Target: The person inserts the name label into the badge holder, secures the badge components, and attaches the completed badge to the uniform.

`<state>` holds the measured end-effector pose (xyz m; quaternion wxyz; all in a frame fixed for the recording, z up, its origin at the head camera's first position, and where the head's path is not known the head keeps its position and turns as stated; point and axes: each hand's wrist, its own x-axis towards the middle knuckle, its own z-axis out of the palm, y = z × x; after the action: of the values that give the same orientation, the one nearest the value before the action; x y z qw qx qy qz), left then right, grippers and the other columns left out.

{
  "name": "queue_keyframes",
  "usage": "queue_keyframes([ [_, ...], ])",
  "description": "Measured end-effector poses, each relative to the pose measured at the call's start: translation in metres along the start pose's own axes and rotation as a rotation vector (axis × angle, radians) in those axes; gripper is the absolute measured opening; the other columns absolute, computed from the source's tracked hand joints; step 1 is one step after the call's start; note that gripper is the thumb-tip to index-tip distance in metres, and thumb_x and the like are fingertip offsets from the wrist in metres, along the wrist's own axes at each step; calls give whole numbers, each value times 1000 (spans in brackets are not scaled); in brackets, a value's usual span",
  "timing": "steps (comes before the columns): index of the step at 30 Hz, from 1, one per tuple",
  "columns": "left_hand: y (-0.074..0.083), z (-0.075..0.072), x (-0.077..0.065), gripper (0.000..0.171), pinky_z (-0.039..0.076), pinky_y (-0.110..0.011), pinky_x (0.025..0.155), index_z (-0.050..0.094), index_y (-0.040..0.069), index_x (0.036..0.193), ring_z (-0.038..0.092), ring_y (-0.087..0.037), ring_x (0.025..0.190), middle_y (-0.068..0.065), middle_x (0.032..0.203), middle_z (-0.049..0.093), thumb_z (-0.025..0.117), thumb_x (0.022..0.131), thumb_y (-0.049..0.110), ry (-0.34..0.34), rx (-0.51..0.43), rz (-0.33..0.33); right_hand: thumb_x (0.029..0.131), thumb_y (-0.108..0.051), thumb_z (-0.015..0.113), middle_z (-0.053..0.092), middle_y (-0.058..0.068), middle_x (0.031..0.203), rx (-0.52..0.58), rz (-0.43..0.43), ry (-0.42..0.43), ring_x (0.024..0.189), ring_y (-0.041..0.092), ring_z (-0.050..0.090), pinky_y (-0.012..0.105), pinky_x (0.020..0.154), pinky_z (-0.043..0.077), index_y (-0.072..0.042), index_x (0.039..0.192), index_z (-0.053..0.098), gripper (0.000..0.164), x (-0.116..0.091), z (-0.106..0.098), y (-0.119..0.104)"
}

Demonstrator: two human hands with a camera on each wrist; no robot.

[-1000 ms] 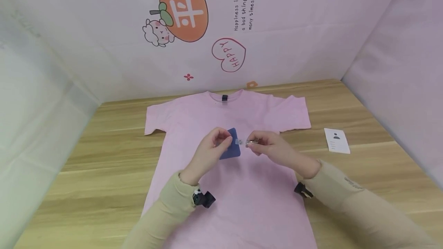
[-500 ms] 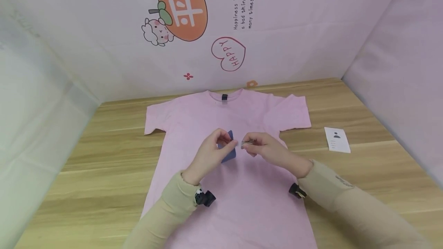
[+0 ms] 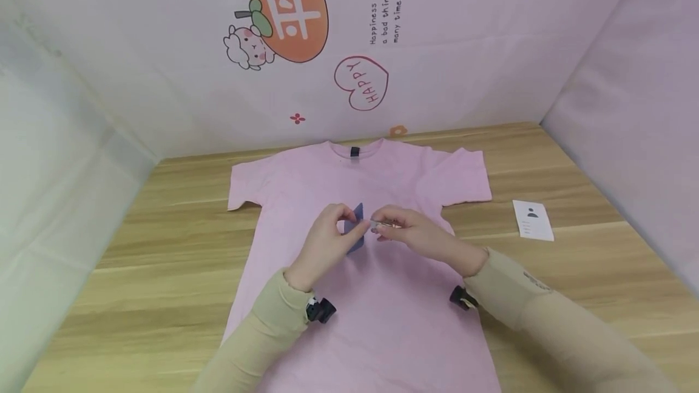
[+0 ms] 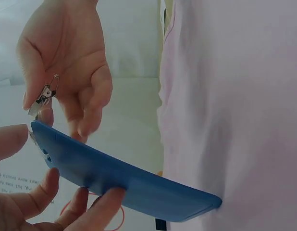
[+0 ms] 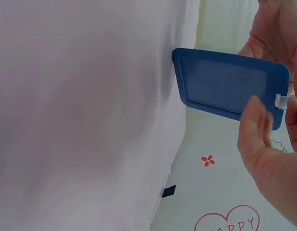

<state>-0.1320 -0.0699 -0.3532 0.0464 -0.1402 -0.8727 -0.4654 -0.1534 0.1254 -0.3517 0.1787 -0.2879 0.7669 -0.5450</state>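
My left hand (image 3: pixel 322 247) holds a blue badge holder (image 4: pixel 124 173) over the chest of a pink T-shirt (image 3: pixel 297 184). Its fingers touch the holder's flat side and slotted end. In the right wrist view, the holder's framed window (image 5: pixel 223 84) faces the camera, with a clear strap (image 5: pixel 283 101) through the slot. My right hand (image 3: pixel 426 236) pinches a metal badge clip (image 4: pixel 44 96) with a pin beside that end. Fingers partly cover the strap between clip and holder.
The T-shirt lies flat, collar away from me, on a wood-grain table (image 3: pixel 158 272). A white card (image 3: pixel 533 226) with a person icon lies to its right. A printed white cloth (image 3: pixel 464 53) rises behind, with plain cloth walls on both sides.
The right hand has moved left with the badge clip, close to my left fingers. The badge holder has turned more edge-on to the head camera and shifted slightly left.
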Motion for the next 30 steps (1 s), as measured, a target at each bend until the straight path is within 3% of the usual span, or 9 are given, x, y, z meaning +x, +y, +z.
queue_keyframes([
  [4,-2,0,0,24,47,-41,96,57,6,81,60,-27,107,-11,96,62,69,86,25,0,-13,1,97,-7,49,48,26,134,50,22,-26,118,39,51,42,98,48,12,105,55,22,1,1,-3],
  [9,-3,-1,-1,24,53,-37,91,55,6,78,65,-27,103,-9,90,64,67,88,25,-13,-51,-6,97,-11,50,43,26,141,85,29,-48,129,39,44,44,103,43,11,108,56,25,3,2,-4],
  [14,-2,-2,-3,20,55,-32,85,58,6,83,67,-25,100,-9,91,69,64,90,23,-22,-40,3,97,-6,47,48,28,135,169,18,-40,131,38,41,42,104,42,18,107,51,26,5,6,-3],
  [17,0,-3,-4,21,55,-32,85,62,3,98,67,-25,103,-14,105,70,60,93,23,-43,-40,-2,96,-3,46,57,18,122,250,10,-27,124,25,51,37,103,43,19,102,49,23,5,9,-1],
  [21,1,-3,-3,30,55,-31,84,64,2,116,66,-19,102,-13,112,69,54,96,23,-78,-8,15,95,-1,44,58,-4,107,405,1,-21,114,6,53,31,102,44,1,92,57,13,7,13,3],
  [25,1,-5,-4,33,50,-23,62,62,0,121,60,-11,70,-7,90,71,50,98,21,-108,42,53,96,-5,45,60,-7,106,519,-26,-22,136,29,35,33,106,41,-16,85,58,20,8,16,8],
  [28,-1,-5,-6,36,38,-20,51,58,-5,125,44,-9,56,-5,70,59,48,99,18,-127,86,83,96,-7,47,59,11,121,542,-47,-12,140,45,16,35,107,39,-15,82,56,19,7,19,10],
  [30,-2,-4,-7,37,35,-18,49,56,-8,126,41,-8,54,-1,64,51,47,99,16,-137,119,110,96,-6,47,50,26,132,542,-48,0,139,47,16,34,106,40,-13,81,56,19,6,21,11],
])
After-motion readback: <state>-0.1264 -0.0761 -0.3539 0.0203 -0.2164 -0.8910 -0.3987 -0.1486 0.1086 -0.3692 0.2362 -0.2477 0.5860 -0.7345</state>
